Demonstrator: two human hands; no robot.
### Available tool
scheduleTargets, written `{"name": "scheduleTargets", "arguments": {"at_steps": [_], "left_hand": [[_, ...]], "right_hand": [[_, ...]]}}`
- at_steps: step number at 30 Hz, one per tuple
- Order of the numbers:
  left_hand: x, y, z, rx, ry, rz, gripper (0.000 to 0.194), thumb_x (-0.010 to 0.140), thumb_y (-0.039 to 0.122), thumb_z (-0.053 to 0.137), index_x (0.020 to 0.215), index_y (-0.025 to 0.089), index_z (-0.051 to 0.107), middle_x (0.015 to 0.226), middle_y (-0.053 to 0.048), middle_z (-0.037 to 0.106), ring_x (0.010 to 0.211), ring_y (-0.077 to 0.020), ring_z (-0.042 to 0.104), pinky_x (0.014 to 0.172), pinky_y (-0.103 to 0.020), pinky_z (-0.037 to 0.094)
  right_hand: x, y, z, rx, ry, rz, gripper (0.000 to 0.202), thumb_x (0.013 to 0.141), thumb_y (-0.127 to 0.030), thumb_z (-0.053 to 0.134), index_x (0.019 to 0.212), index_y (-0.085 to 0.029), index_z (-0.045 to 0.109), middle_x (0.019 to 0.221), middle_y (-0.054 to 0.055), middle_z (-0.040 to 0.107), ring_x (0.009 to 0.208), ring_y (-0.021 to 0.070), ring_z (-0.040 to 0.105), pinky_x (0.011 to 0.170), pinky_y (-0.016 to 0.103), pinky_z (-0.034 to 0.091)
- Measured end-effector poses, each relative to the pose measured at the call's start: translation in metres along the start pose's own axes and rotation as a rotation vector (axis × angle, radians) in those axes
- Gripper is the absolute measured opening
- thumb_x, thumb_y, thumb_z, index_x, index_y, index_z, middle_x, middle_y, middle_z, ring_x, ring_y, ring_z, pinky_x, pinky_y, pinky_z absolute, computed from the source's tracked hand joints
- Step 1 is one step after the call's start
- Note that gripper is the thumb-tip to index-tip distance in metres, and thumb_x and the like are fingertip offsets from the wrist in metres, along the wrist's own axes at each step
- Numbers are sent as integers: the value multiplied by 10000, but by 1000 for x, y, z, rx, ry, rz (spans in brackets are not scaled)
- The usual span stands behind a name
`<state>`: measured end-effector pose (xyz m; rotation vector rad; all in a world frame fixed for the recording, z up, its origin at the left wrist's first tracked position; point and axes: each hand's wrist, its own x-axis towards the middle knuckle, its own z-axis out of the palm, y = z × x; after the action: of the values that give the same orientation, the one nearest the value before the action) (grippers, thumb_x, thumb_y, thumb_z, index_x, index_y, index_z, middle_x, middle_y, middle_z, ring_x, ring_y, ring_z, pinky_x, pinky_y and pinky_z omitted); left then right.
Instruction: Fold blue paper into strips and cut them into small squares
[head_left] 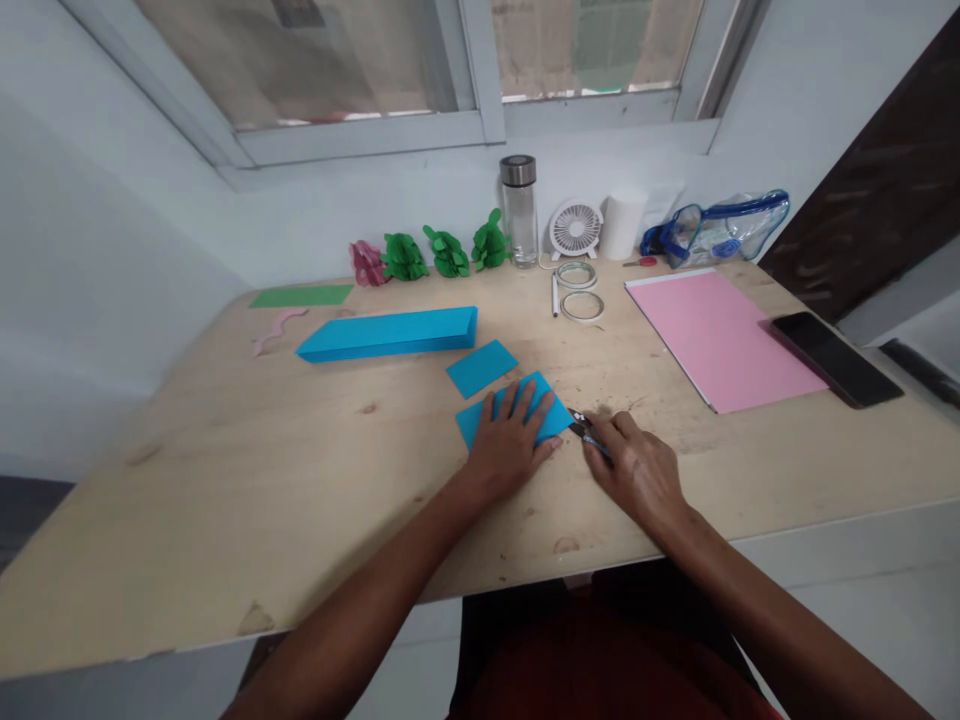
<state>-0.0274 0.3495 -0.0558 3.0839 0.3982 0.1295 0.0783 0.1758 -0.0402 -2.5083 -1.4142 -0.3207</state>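
My left hand [510,440] lies spread over a blue paper piece [553,417], its fingers apart on the sheet. To its right, my right hand [634,465] is closed round a dark cutting tool [581,425], whose tip is at the right corner of that piece. Whether the tip touches the paper is too small to tell. Just behind my left hand lies a smaller blue rectangle [482,368]. A long folded blue paper strip [390,332] rests farther back on the left.
Pink sheets [731,340] and a black phone [836,358] lie right. Along the wall stand green paper leaves [405,257], a glass bottle [521,215], a small fan [576,229] and a clear pouch [731,230]. Tape rolls [582,306] sit before the fan; a green strip [300,296] lies back left.
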Motion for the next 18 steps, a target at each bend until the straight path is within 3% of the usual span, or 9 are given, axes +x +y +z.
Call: {"name": "scheduleTargets", "arguments": {"at_steps": [18], "left_hand": [[-1,-5,0,0,43,53,588,925,538,428,1444,268,376,1500,-130,368,1386,-362,288,1091,-586,216]], "right_hand": [[3,-5,4,-115,-20,-38,369,968,-309,384,1284,-215,551,972,67,651,680,163,595,560,284,365]]}}
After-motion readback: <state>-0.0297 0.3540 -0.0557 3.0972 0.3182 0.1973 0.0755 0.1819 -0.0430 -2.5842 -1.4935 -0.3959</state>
